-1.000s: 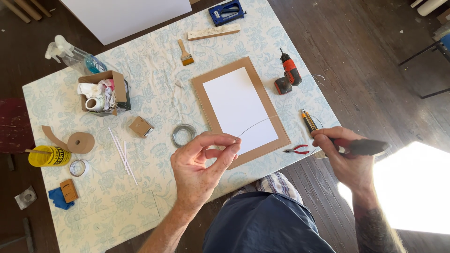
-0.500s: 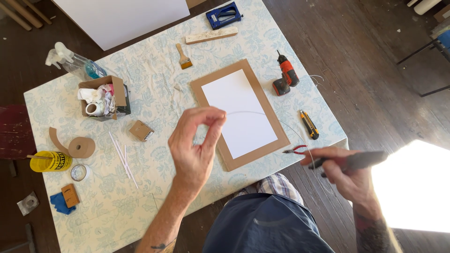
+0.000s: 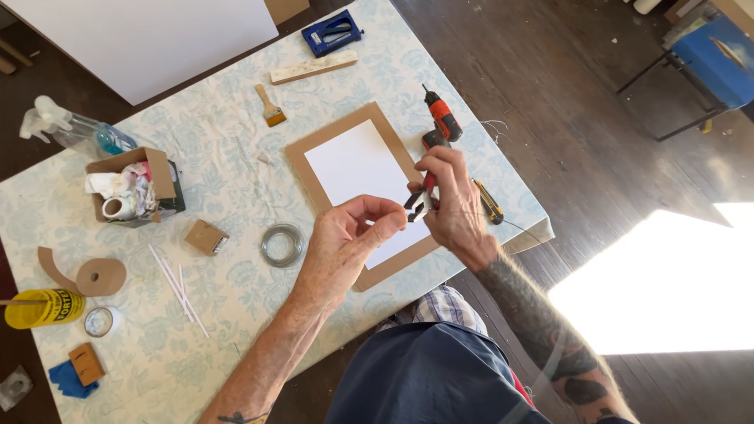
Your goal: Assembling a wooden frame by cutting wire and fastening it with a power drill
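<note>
Tablecloth (image 3: pixel 236 306) (pale floral) over dark floorboards (image 3: pixel 565 94) fills the frame. At centre, your right hand (image 3: pixel 449 196) grips pliers (image 3: pixel 419 204); your left hand (image 3: pixel 345 235) pinches closed beside their tip, above the brown frame (image 3: pixel 310 161).
</note>
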